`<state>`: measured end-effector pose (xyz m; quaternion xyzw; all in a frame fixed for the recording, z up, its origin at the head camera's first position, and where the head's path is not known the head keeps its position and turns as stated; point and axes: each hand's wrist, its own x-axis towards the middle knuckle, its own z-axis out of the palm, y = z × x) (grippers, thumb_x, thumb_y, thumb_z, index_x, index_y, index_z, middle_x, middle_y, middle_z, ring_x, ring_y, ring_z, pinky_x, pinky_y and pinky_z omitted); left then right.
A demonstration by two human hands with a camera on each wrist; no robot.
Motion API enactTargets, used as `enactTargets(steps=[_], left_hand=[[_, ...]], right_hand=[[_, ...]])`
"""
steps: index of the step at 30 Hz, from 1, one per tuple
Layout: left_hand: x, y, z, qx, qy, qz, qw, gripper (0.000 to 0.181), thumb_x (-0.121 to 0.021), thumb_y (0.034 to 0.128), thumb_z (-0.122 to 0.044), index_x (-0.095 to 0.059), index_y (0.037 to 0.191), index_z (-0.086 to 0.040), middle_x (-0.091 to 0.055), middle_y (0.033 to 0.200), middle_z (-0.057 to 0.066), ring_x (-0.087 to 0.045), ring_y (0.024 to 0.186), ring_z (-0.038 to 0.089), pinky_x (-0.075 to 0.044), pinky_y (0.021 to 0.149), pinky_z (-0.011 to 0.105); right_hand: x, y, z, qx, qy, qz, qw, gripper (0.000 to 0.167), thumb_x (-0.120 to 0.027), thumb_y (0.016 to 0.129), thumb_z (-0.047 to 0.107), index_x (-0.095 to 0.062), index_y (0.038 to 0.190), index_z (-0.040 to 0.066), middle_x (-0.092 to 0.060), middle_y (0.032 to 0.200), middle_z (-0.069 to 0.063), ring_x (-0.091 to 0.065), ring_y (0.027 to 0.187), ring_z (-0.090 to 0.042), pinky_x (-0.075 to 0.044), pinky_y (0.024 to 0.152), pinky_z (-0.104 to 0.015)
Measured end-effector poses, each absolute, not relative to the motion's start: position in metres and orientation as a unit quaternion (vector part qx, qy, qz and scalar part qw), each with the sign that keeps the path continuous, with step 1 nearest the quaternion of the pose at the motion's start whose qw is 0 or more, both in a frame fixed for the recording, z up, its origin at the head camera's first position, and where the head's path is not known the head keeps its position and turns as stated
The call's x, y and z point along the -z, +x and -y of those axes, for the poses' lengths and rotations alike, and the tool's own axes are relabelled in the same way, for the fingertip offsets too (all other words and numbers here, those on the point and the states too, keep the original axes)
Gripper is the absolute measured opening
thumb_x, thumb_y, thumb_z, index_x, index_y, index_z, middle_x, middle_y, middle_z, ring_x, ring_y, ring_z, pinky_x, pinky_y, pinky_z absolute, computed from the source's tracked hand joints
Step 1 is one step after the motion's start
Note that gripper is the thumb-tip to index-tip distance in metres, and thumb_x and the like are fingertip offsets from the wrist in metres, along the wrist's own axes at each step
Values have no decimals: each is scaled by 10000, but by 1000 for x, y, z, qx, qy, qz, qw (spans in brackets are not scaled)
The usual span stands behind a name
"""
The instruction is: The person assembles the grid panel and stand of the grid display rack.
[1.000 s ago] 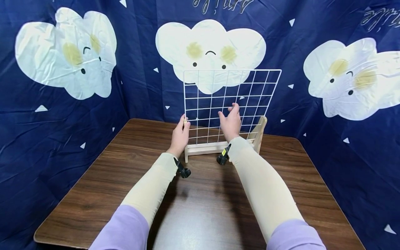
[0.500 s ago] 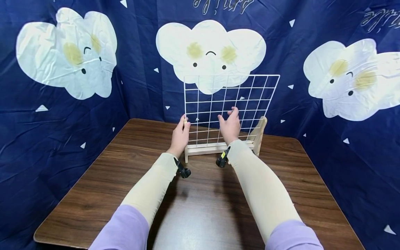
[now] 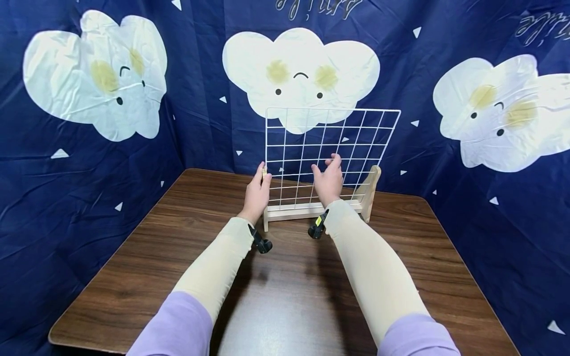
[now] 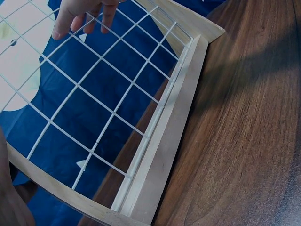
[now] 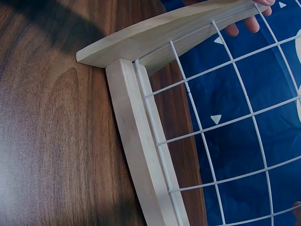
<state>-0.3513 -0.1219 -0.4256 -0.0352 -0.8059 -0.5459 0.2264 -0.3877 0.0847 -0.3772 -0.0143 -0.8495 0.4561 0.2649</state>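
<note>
In the head view a white wire grid panel (image 3: 320, 145) stands upright in a pale wooden stand, its lower edge along the stand's bottom rail (image 3: 294, 213). My left hand (image 3: 256, 195) grips the stand's left side piece, thumb toward me. My right hand (image 3: 329, 182) holds the wires right of the grid's middle. In the left wrist view the right hand's fingers (image 4: 107, 20) show among the wires. The right wrist view has the grid's bottom wire (image 5: 155, 125) lying along the rail (image 5: 133, 136), with left fingertips (image 5: 251, 23) behind the side piece (image 5: 174, 35).
The stand rests near the far edge of a dark wood-grain table (image 3: 285, 296). Behind and on both sides hangs a navy curtain (image 3: 196, 118) with white cloud prints. The stand's right side piece (image 3: 369, 193) rises beyond my right hand.
The wire grid came down lower in the stand with my right hand, then shifted slightly right. My left hand stays on the side piece.
</note>
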Motion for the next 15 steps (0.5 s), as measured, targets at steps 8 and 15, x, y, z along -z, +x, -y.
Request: enactTargets(steps=[8, 15], left_hand=[[425, -352, 122, 548, -38, 805, 225, 536, -436, 1093, -349, -310, 1603, -239, -486, 1512, 167, -520, 1264, 258, -378, 1113, 445], [425, -350, 122, 542, -36, 810, 223, 551, -414, 1092, -403, -298, 1608, -246, -496, 1504, 168, -528, 1257, 261, -384, 1108, 444]], right_hand=[[378, -388, -86, -457, -7, 850, 262, 669, -719, 946, 333, -353, 1460, 110, -597, 1307, -120, -609, 1068, -337, -458, 951, -471], [381, -390, -88, -453, -1, 853, 258, 687, -734, 937, 321, -349, 1466, 112, -605, 1305, -154, -611, 1074, -338, -466, 934, -483]])
